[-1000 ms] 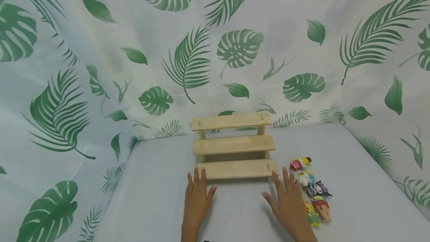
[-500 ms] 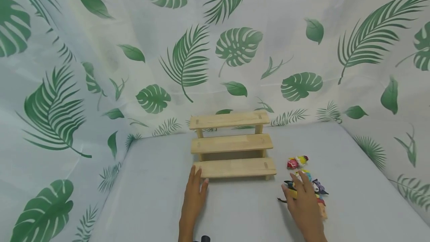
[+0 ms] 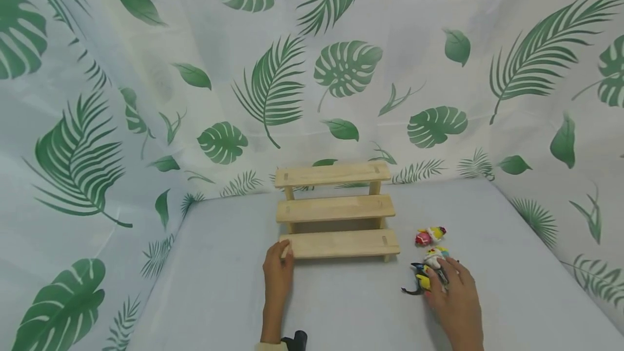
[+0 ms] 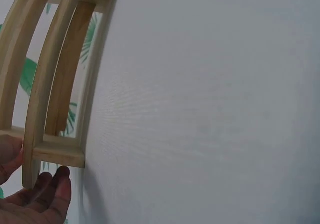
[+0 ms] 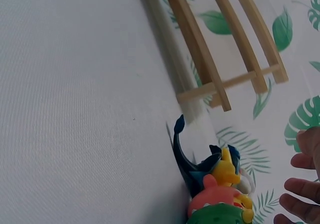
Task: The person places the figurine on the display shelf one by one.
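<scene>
A three-tier wooden display stand (image 3: 338, 244) stands on the white surface. My left hand (image 3: 279, 271) grips the left end of its lowest board; in the left wrist view the thumb (image 4: 10, 156) is on one side of the board and the fingers (image 4: 52, 196) on the other. My right hand (image 3: 455, 291) hovers over a cluster of small toy figurines, its fingers (image 5: 300, 189) spread and holding nothing. Under it lie a dark-blue and yellow figurine with a long tail (image 3: 423, 281) and a white one (image 3: 434, 256). A pink and green figurine (image 5: 215, 209) shows in the right wrist view.
A red and yellow figurine (image 3: 431, 235) lies behind the cluster, right of the stand. White sheeting with green leaf prints (image 3: 351, 123) rises behind and on both sides. A black device (image 3: 297, 340) sits by my left wrist.
My right hand has moved right from in front of the stand to over the figurines. My left hand's fingers have curled round the lowest board's left end. The view has shifted slightly.
</scene>
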{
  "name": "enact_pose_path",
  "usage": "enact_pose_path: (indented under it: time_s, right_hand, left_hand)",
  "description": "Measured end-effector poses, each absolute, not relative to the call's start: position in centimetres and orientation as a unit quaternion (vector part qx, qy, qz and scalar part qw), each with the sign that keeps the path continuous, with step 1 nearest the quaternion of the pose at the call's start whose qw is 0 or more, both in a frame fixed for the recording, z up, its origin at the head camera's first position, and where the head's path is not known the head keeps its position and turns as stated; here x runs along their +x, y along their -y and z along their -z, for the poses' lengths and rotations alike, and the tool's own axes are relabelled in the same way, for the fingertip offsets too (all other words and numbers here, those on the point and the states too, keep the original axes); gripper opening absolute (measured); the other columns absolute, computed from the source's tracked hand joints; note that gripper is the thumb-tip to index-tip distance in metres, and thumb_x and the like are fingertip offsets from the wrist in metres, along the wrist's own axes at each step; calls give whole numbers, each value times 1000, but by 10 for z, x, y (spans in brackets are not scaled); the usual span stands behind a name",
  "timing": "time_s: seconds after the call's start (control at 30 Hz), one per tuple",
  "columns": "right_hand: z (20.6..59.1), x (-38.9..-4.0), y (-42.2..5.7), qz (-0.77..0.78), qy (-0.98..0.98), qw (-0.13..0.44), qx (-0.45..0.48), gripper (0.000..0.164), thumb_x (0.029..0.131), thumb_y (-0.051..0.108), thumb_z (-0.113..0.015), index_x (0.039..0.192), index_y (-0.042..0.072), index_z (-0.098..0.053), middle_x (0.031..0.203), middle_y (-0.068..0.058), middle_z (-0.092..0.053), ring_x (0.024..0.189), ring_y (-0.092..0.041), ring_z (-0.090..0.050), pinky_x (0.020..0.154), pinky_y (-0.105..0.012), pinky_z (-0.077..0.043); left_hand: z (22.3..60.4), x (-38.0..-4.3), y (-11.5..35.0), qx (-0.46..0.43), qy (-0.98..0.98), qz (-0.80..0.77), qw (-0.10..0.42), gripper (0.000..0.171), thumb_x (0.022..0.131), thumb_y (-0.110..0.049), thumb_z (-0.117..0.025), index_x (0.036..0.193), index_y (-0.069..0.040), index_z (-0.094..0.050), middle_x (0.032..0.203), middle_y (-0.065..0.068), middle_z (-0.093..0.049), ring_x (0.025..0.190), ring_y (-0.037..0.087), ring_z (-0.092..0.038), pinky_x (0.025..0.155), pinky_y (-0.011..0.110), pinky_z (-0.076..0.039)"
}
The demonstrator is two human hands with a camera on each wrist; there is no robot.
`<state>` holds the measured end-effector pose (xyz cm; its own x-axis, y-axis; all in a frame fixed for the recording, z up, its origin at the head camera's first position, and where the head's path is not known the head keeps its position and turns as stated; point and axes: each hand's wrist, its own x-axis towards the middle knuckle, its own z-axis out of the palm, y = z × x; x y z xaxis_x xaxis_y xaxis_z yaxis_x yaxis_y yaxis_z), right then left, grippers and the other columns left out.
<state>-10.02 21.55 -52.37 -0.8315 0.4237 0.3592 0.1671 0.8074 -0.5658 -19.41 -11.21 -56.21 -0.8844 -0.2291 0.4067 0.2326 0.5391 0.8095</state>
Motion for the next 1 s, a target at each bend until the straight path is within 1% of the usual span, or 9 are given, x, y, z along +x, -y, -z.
enact_pose_path:
  time_s: [0.1, 0.23, 0.37, 0.43, 0.5, 0.63, 0.73, 0.87, 1.0]
  right_hand:
    - [523, -99, -216, -273, 915, 245, -167, 38, 90, 12, -68, 124, -3, -60, 132, -26, -52, 122, -45, -48, 97, -60, -45]
    - [523, -98, -217, -261, 916, 253, -171, 36, 91, 12, -67, 122, -5, -60, 130, -27, -53, 117, -43, -50, 83, -54, -51]
    - [523, -98, -220, -261, 912, 267, -169, 33, 91, 12, -67, 119, -5, -63, 127, -26, -55, 113, -42, -52, 74, -51, -52]
    - [523, -98, -222, -267, 909, 273, -165, 31, 91, 11, -67, 117, -5, -63, 126, -26, -56, 113, -42, -53, 76, -52, -52]
    - [523, -98, -225, -273, 907, 278, -162, 30, 91, 11, -67, 116, -5, -64, 125, -27, -56, 113, -43, -53, 77, -53, -52]
    - [522, -97, -229, -274, 905, 278, -166, 29, 91, 9, -67, 115, -6, -63, 124, -29, -56, 111, -44, -53, 78, -55, -52]
    - [522, -96, -231, -271, 905, 276, -174, 29, 91, 9, -66, 116, -6, -62, 123, -29, -56, 108, -43, -53, 76, -54, -54]
    - [524, -96, -235, -268, 904, 273, -189, 29, 93, 10, -65, 117, -5, -62, 122, -29, -56, 107, -43, -53, 76, -55, -53]
    - [525, -96, -238, -267, 902, 267, -207, 29, 93, 10, -64, 117, -6, -62, 122, -29, -56, 112, -45, -52, 84, -57, -50]
  left_hand:
    - [563, -198, 113, 31, 835, 500, 229, 23, 89, 1, -64, 112, 0, -67, 113, 21, -66, 99, 33, -65, 80, 38, -57]
    - [562, -201, 115, 76, 809, 555, 180, 22, 91, -1, -64, 112, -4, -68, 118, 20, -65, 84, 26, -65, 65, 26, -55]
    - [560, -203, 117, 107, 780, 598, 150, 19, 91, -5, -65, 109, -5, -69, 126, 22, -63, 110, 38, -64, 84, 40, -58]
    - [558, -204, 117, 112, 769, 612, 147, 18, 90, -6, -66, 108, -3, -69, 128, 23, -63, 124, 39, -56, 99, 47, -51]
    - [556, -206, 118, 114, 760, 625, 141, 19, 91, -6, -66, 109, -2, -68, 127, 23, -63, 126, 40, -54, 105, 51, -46]
    - [555, -209, 117, 116, 761, 618, 162, 22, 88, -3, -68, 109, 0, -68, 117, 22, -65, 111, 36, -62, 91, 36, -55]
    - [553, -210, 115, 100, 790, 570, 205, 23, 82, 4, -70, 105, 1, -69, 112, 21, -63, 103, 35, -62, 82, 35, -56]
    - [548, -210, 111, 56, 817, 509, 264, 27, 78, 10, -72, 103, 2, -69, 110, 18, -62, 104, 34, -61, 87, 45, -55]
    - [544, -211, 110, 19, 786, 559, 265, 30, 85, 9, -66, 114, 5, -64, 106, 19, -66, 94, 33, -68, 78, 33, -59]
